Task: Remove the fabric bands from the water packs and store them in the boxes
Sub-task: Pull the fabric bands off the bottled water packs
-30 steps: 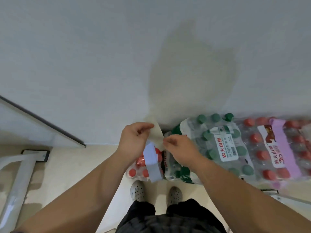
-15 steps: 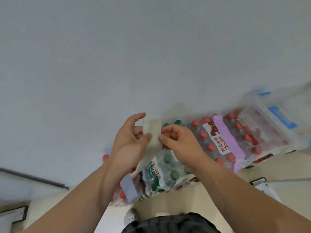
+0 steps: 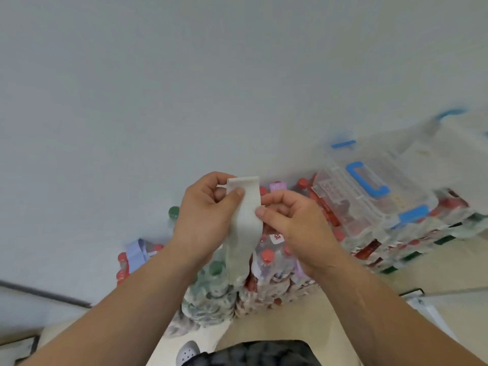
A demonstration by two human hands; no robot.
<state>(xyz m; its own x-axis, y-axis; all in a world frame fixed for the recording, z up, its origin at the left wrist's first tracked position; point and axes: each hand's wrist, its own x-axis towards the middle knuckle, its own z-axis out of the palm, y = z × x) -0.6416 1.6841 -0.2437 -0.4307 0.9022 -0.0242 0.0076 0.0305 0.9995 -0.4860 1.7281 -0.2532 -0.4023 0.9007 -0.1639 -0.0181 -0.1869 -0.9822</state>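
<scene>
I hold the pale cream fabric band (image 3: pixel 245 207) up between both hands, lifted clear of the packs, so it is free and ready to be folded or carried off. My left hand (image 3: pixel 203 220) pinches its upper end, thumb pressed flat on the cloth against curled fingers. My right hand (image 3: pixel 295 228) nips the right edge a little lower, between thumb and forefinger. Gripping at two spots keeps the top of the strip flat. Its loose tail hangs down in front of the shrink-wrapped pack of green-capped bottles (image 3: pixel 211 289) on the floor near my feet. Just right of that stands the shrink-wrapped pack of red-capped bottles (image 3: pixel 269 273).

Two wraps are yet to come off, I judge: a lilac band (image 3: pixel 277 186) just beyond my fingers and a light blue band (image 3: pixel 136 250) at the left.

The clear plastic box with blue clasps (image 3: pixel 343 196) sits at the far right on top of more red-capped packs, close enough to reach, and I reckon this band goes there next. It is blurred, so I cannot tell whether its lid is latched.
</scene>
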